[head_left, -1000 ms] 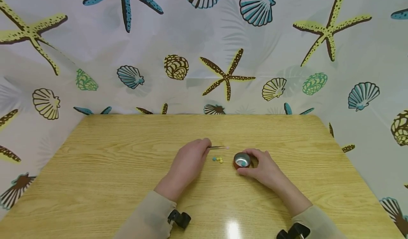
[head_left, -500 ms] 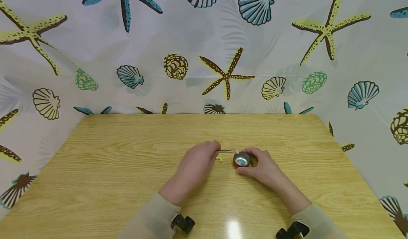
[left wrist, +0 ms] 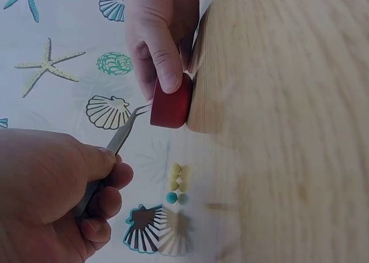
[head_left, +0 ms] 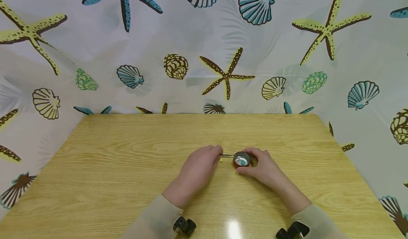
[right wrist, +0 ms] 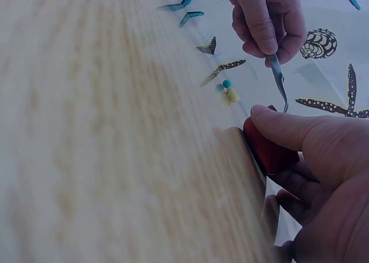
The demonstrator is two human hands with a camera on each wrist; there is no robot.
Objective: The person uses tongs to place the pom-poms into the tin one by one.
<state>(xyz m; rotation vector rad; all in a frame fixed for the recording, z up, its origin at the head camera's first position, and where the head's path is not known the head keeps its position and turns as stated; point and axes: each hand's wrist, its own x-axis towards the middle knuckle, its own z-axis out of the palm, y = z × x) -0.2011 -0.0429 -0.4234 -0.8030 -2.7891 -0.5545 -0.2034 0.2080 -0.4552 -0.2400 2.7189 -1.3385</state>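
Note:
My left hand [head_left: 199, 166] pinches a pair of metal tweezers [left wrist: 121, 137] with bent tips. In the head view the tips reach over the rim of a small round cup [head_left: 236, 166], red outside and silvery inside. A tiny pale pink bead [head_left: 238, 157] shows at the tips. My right hand [head_left: 264, 168] holds the cup at its side, thumb in front and fingers behind. At the cup's bottom lies a blue bead [head_left: 243, 163]. Yellow beads [left wrist: 176, 169] and one blue bead [left wrist: 172, 198] lie on the table left of the cup, mostly hidden by my left hand in the head view.
The wooden table [head_left: 111, 168] is glossy and mirrors the beads in the wrist views. A white cloth [head_left: 197, 30] printed with starfish and shells hangs behind it and along the sides. Each sleeve carries a black camera mount [head_left: 185, 226].
The left hand has moved right and slightly nearer, carrying the pink bead in the tweezers from left of the cup to over its opening. The right hand and cup have stayed put.

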